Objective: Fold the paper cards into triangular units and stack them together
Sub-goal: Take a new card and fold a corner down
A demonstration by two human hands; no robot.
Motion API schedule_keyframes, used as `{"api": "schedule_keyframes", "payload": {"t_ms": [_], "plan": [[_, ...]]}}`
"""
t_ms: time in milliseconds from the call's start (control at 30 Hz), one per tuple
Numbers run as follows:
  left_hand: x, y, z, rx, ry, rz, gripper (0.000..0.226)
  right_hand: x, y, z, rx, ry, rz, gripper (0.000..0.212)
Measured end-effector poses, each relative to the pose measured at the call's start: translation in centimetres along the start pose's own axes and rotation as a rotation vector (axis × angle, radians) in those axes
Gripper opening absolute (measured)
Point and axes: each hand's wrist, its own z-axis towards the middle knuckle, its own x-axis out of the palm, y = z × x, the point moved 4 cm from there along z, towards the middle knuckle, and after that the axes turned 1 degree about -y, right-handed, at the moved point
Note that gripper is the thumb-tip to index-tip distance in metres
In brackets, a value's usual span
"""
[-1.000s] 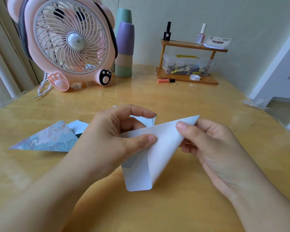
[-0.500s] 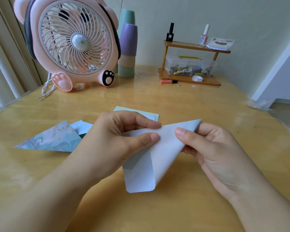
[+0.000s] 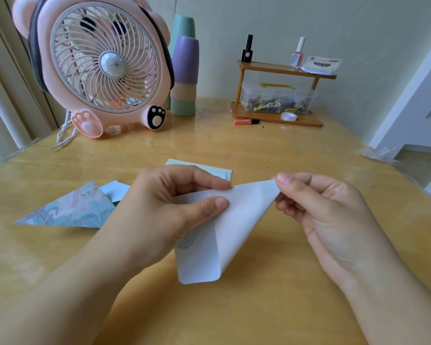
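Risk: paper card (image 3: 234, 220) bend uncreased below ur fingers, L hand (image 3: 159, 210) & R hand (image 3: 316, 210) pinching top corners—slip = skewed triangle.

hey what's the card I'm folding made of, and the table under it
The card looks like thin matte paper: it bends in a soft curl without cracking, plain pale on the side showing. The table looks like light wood under a glossy coat or clear cover, since it mirrors window light.

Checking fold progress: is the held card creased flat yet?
Not creased: the card is bent over with a rounded, open bend at its lower end.
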Motion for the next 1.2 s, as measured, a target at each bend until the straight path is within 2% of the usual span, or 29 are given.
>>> {"api": "schedule_keyframes", "payload": {"t_ms": [233, 367, 533, 767, 1000, 1200], "plan": [[-0.1, 0.2, 0.1, 0.05, -0.03, 0.042, 0.018, 0.4, 0.4, -0.4, -0.025, 0.038, -0.048, 0.018], [-0.1, 0.2, 0.0, 0.07, -0.027, 0.053, 0.018, 0.8, 0.8, -0.7, -0.053, 0.062, -0.077, 0.01], [-0.2, 0.4, 0.0, 0.058, -0.018, 0.025, 0.015, 0.5, 0.9, -0.7, -0.084, 0.05, -0.057, 0.018], [-0.3, 0.3, 0.1, 0.05, -0.01, -0.036, 0.016, 0.5, 1.1, -0.6, -0.096, 0.098, -0.038, 0.018], [-0.1, 0.0, -0.1, 0.017, -0.018, -0.047, 0.016, 0.0, 0.5, -0.3, -0.043, 0.063, -0.025, 0.016], [-0.2, -0.1, -0.2, -0.018, -0.027, -0.034, 0.039, 0.0, 0.3, -0.2, -0.035, 0.035, -0.02, 0.017]]}}
